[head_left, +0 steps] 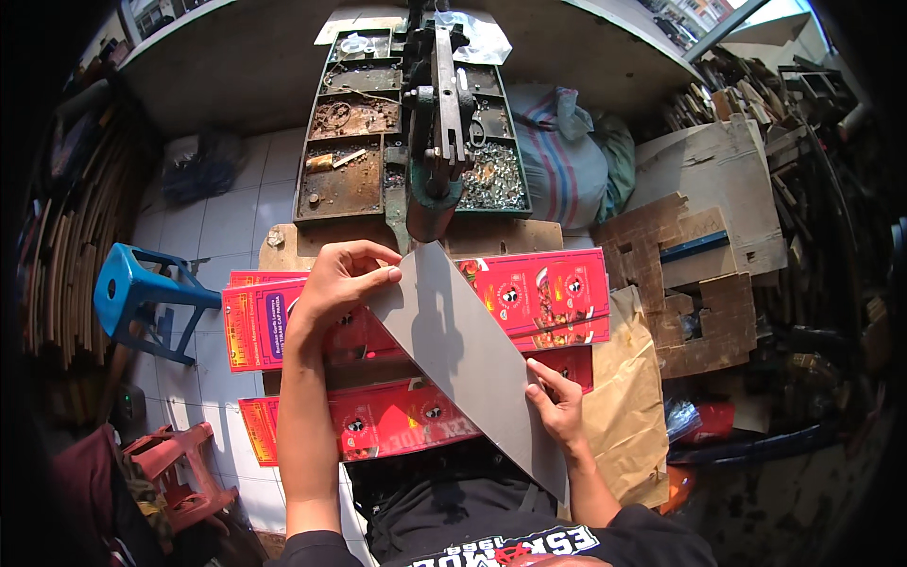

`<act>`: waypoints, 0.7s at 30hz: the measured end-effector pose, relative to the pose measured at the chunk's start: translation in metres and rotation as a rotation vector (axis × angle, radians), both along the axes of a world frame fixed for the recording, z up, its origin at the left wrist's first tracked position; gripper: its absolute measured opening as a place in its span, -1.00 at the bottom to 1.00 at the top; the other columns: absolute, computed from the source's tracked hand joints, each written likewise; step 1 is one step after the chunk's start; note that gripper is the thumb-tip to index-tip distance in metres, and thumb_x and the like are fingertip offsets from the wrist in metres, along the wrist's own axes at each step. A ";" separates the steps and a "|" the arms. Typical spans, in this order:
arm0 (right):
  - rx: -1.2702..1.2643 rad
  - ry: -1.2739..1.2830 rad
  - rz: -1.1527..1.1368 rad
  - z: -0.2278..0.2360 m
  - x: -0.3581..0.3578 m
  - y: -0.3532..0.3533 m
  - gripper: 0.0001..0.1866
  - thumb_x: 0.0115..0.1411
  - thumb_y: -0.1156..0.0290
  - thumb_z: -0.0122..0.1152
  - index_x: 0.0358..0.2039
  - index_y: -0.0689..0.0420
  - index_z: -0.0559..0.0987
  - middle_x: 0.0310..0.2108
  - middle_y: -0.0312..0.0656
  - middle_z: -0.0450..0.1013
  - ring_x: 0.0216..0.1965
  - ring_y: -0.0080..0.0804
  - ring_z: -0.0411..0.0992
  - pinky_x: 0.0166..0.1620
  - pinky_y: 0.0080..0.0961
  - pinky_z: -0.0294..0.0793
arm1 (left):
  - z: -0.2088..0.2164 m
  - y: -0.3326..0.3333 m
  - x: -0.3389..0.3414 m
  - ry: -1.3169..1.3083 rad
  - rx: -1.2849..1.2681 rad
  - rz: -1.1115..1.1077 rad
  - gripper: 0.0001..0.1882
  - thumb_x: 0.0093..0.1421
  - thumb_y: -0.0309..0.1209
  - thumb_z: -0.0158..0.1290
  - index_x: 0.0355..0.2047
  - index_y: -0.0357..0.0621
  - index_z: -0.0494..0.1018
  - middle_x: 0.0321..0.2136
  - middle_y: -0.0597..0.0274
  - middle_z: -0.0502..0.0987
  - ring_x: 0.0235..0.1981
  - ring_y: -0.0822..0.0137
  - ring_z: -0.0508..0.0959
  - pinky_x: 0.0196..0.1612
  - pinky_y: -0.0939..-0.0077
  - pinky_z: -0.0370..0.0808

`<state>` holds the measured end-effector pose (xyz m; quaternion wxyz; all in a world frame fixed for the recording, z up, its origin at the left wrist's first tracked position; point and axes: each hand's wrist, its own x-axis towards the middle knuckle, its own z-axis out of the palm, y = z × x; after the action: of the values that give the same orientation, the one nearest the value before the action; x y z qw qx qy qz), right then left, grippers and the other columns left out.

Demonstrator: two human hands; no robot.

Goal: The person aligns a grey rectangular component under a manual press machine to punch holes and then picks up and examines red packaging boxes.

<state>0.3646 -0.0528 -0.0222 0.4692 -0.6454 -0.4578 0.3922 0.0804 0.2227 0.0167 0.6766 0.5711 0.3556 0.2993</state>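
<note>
A long grey cardboard strip (472,378) lies slantwise between my hands, its far end just under the dark metal head of a hand press (433,210). My left hand (335,283) pinches the strip's far left corner between thumb and fingers. Lower down, my right hand (559,408) holds its right edge, thumb on top. The shadow of the press falls across the grey face. Beneath the strip, red printed cardboard strips (576,288) lie in stacks on both sides. A nearer row of red strips (364,425) is partly covered by the grey one.
Behind the press stands a divided tray (354,184), with many small metal pieces (491,177) in its right compartment. A blue stool (142,293) and a red stool (175,472) are at left. Brown paper (624,416) and wooden boards (699,283) lie at right.
</note>
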 end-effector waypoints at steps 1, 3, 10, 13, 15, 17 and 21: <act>-0.034 0.046 -0.004 0.000 -0.001 -0.002 -0.55 0.28 0.57 0.24 0.18 0.31 0.48 -0.11 -0.20 0.59 -0.15 -0.61 0.50 -0.05 -0.65 0.48 | -0.003 -0.001 -0.001 -0.006 0.003 0.007 -0.78 0.18 -0.47 0.28 -0.19 -0.32 0.61 -0.43 0.25 0.65 -0.43 0.55 0.60 -0.36 0.64 0.56; 0.017 0.002 -0.021 -0.001 -0.003 0.003 -0.56 0.26 0.59 0.25 0.16 0.31 0.50 -0.07 -0.12 0.59 -0.10 -0.55 0.53 -0.01 -0.60 0.49 | -0.002 0.000 -0.001 -0.025 0.016 -0.009 -0.77 0.19 -0.48 0.28 -0.17 -0.33 0.61 -0.40 0.23 0.66 -0.39 0.54 0.61 -0.33 0.63 0.57; -0.034 0.058 -0.041 0.004 -0.005 -0.002 -0.58 0.25 0.59 0.26 0.14 0.31 0.53 -0.10 -0.18 0.59 -0.14 -0.62 0.49 -0.06 -0.66 0.46 | 0.002 -0.004 -0.003 -0.047 0.018 -0.007 -0.76 0.20 -0.48 0.27 -0.16 -0.34 0.60 -0.37 0.21 0.67 -0.36 0.54 0.62 -0.27 0.62 0.58; -0.040 0.060 -0.042 0.011 -0.006 0.002 -0.58 0.26 0.59 0.26 0.14 0.30 0.53 -0.26 -0.34 0.55 -0.28 -0.72 0.41 -0.19 -0.74 0.40 | 0.003 -0.002 -0.002 -0.036 0.049 0.000 -0.77 0.20 -0.48 0.26 -0.15 -0.34 0.60 -0.37 0.21 0.67 -0.38 0.53 0.62 -0.29 0.62 0.58; -0.007 0.007 -0.039 0.018 -0.009 0.005 -0.58 0.26 0.58 0.26 0.14 0.30 0.53 -0.36 -0.43 0.49 -0.37 -0.77 0.34 -0.29 -0.77 0.34 | 0.004 -0.002 -0.002 -0.052 0.017 -0.013 -0.77 0.20 -0.49 0.26 -0.15 -0.34 0.60 -0.38 0.21 0.67 -0.39 0.52 0.62 -0.30 0.61 0.58; -0.009 0.021 -0.041 0.017 -0.006 0.005 -0.59 0.27 0.58 0.25 0.14 0.29 0.53 -0.41 -0.47 0.44 -0.41 -0.78 0.29 -0.33 -0.78 0.29 | 0.008 -0.004 -0.001 -0.018 0.031 -0.017 -0.78 0.20 -0.49 0.25 -0.16 -0.34 0.60 -0.38 0.22 0.67 -0.39 0.52 0.62 -0.30 0.61 0.57; -0.048 0.020 0.006 0.021 -0.002 -0.002 -0.56 0.28 0.56 0.24 0.19 0.24 0.50 -0.32 -0.37 0.53 -0.34 -0.74 0.40 -0.25 -0.75 0.38 | 0.006 -0.005 -0.003 -0.017 0.040 -0.010 -0.77 0.20 -0.47 0.26 -0.16 -0.34 0.60 -0.39 0.22 0.67 -0.39 0.52 0.62 -0.30 0.62 0.58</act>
<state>0.3624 -0.0545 -0.0010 0.4568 -0.6513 -0.4453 0.4109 0.0776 0.2174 0.0223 0.6696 0.5836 0.3409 0.3078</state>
